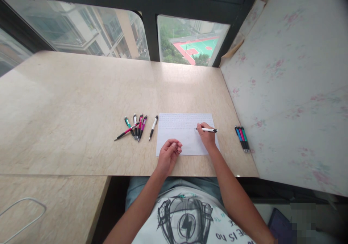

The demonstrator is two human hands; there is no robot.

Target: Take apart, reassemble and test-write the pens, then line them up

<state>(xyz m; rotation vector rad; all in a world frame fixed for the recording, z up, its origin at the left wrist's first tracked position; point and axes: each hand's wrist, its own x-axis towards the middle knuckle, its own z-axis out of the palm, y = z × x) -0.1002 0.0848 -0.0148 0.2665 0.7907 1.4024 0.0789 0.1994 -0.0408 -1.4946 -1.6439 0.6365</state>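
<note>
Gripping a white pen [209, 130] between thumb and fingers, the right hand [207, 136] is over the right part of a sheet of paper [187, 142]. The pen's tip points left and meets the page at the nearest of several faint rows of writing, which fill the far part of the sheet; the words are too small to read. The left hand [170, 152] lies over the near left part of the paper, palm partly turned up, fingers loosely curled and free of any grip.

The paper is on a beige, marble-patterned desk [81, 99], close to its near edge. Just left of the sheet, 1 white-and-black pen [153, 128] lies slanted. Farther left is a group of 5 pens [140, 126] in green, white, pink and purple with black grips, 1 pink pen crossing the others. To the right of the paper, near the wall [285, 102], a row of pens [241, 139] in blue, pink and green lies side by side.

The wall has a pale floral covering. Along the far side, a dark window frame [150, 26] looks onto buildings at left and a green-and-red sports court [203, 48] at right.
</note>
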